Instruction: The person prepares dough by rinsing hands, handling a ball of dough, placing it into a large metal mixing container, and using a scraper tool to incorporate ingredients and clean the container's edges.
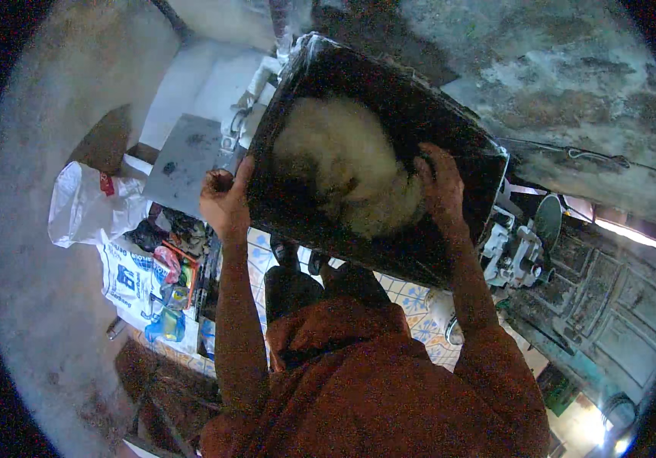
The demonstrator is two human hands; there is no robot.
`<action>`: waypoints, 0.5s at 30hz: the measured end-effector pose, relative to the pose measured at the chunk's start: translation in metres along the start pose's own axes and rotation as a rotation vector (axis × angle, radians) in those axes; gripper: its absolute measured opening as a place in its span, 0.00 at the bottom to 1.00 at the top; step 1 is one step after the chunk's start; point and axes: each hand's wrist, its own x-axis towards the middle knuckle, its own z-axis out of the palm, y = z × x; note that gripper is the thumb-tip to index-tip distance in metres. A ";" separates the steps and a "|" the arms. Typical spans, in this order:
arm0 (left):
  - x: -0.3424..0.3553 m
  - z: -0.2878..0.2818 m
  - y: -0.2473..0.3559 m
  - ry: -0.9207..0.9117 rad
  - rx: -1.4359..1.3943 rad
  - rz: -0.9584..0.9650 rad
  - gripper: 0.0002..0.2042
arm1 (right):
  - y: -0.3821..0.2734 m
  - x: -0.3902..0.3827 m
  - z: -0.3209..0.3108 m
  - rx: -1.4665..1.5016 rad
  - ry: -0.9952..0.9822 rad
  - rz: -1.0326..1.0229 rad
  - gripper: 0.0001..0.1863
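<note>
A large dark rectangular trough (473, 160) stands in front of me, its corners edged with white. Inside lies a pale, cream-coloured mass (336, 153), soft-looking and blurred; I cannot tell whether it is dough or something else. My left hand (226, 202) is at the trough's left rim, thumb against the edge and fingers curled; whether they hold anything is hidden. Over the right part of the trough, my right hand (442, 187) has its fingers apart, bent downward at the right side of the pale mass, and holds nothing that I can see.
White machine parts (248, 107) adjoin the trough's far left side, and grey machinery (517, 252) stands at its right. A grey panel (183, 164), a white sack (88, 202) and colourful packets (172, 282) are at left. Patterned tiles (419, 301) cover the floor below; a weathered wall (564, 84) rises behind.
</note>
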 end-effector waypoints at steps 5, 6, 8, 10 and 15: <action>-0.002 0.003 0.017 -0.006 -0.015 -0.038 0.18 | 0.016 -0.010 0.054 -0.100 -0.035 -0.103 0.26; -0.003 0.003 0.016 -0.005 -0.016 -0.037 0.18 | 0.017 -0.019 0.060 -0.129 -0.100 -0.131 0.27; 0.001 0.002 0.013 0.030 0.056 -0.013 0.19 | 0.015 -0.039 0.064 -0.193 -0.220 -0.185 0.30; 0.002 0.005 0.005 0.028 0.004 0.027 0.19 | 0.009 -0.050 0.061 -0.258 -0.339 -0.235 0.32; -0.004 -0.005 0.019 -0.008 0.202 -0.060 0.19 | 0.032 -0.049 -0.004 -0.398 -0.617 -0.160 0.21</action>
